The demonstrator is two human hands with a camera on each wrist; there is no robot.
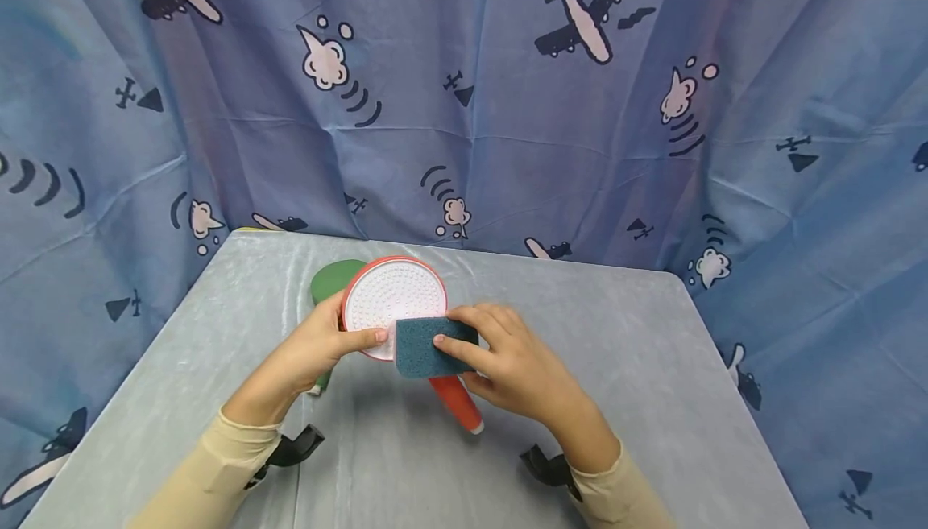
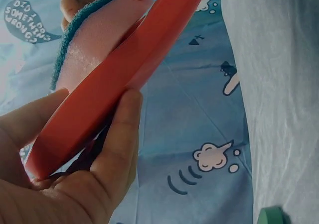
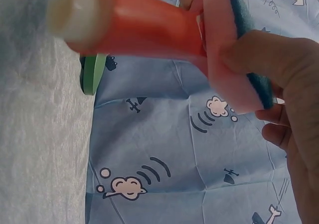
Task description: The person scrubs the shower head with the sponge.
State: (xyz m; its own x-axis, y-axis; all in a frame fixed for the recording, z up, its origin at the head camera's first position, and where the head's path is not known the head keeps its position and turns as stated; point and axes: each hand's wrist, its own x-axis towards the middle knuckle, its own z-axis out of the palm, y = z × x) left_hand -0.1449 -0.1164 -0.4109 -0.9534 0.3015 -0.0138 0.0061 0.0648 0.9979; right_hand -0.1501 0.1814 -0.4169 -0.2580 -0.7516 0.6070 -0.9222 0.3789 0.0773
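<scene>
A round red paddle (image 1: 395, 291) with a white, dotted face is held up above the table, its red handle slanting down to a pale end cap. My left hand (image 1: 312, 356) grips its rim at the left, thumb over the front and fingers behind. A scrub sponge (image 1: 420, 356), teal on its rough side and pink on its foam side, lies against the lower right of the white face. My right hand (image 1: 518, 364) pinches this sponge, foam side toward the paddle. In the left wrist view the paddle (image 2: 119, 79) appears edge-on.
Behind the red paddle, a green paddle (image 1: 337, 279) lies on the grey cloth-covered table (image 1: 580, 320), partly hidden. A blue curtain (image 1: 464, 110) printed with planes hangs behind the table and along its sides. Black straps (image 1: 293, 447) show at both wrists.
</scene>
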